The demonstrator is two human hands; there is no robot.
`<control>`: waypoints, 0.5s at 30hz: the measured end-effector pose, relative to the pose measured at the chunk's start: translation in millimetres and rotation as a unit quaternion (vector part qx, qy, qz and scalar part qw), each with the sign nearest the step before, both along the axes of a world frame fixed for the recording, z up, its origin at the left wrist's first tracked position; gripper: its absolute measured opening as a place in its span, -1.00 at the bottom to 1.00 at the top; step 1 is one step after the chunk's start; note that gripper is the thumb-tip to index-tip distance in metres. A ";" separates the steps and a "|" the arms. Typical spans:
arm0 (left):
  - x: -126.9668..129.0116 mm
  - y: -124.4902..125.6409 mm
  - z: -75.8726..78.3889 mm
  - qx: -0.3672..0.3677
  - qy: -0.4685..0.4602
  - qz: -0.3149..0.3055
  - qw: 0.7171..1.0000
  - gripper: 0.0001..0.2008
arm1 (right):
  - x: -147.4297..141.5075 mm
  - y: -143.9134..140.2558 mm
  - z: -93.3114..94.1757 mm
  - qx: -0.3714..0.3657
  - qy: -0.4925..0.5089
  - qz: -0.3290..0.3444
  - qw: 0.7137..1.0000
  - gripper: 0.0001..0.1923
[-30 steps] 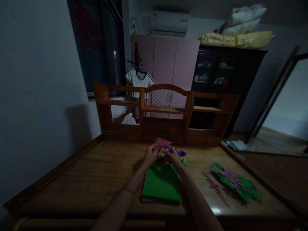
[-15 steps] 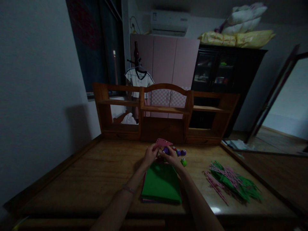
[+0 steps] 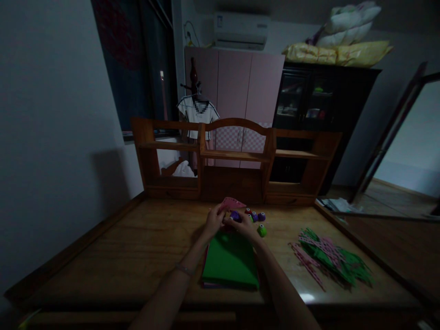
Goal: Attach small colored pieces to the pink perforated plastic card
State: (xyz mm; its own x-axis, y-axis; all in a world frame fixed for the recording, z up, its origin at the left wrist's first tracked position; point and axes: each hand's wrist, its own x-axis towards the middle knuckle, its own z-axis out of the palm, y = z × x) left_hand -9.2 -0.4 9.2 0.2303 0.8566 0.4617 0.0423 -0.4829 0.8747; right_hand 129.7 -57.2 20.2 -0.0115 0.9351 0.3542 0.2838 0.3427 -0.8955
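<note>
While the green sheets [image 3: 229, 266] lie nearest on the surface [image 3: 130, 256], the left hand [image 3: 213, 222] pinches a pink strip [image 3: 231, 203] and the right hand [image 3: 244, 224] now closes on a purple punch [image 3: 235, 215], drawn nearer than before. Behind wait other punches [image 3: 257, 216]; paper scraps [image 3: 330, 259] lie right.

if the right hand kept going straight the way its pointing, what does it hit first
The right hand points up-left toward the left hand. Most likely it would first meet the purple punch and pink paper strip between them, then the left hand, though depth is unclear in this dim view.
</note>
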 end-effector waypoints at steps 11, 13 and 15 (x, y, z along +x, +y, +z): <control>1.5 3.2 -1.8 0.014 -0.023 -0.010 1.000 -0.66 | -0.1 -3.7 2.2 0.034 -0.002 -0.029 0.999 -0.58; 1.4 3.9 -3.4 0.009 -0.019 -0.013 1.000 -0.66 | -0.3 -2.3 1.3 0.030 -0.013 -0.036 0.999 -0.58; 1.0 4.4 -4.4 0.001 -0.013 -0.019 1.000 -0.66 | -0.5 -0.9 0.3 0.023 -0.018 -0.046 0.999 -0.58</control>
State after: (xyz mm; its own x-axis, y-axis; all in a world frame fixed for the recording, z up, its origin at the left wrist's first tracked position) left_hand -8.2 4.0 4.8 0.2514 0.8459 0.4704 0.0008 -0.4862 0.8738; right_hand 129.2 -58.0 20.4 0.0595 0.9155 0.3980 0.3481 0.3547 -0.8678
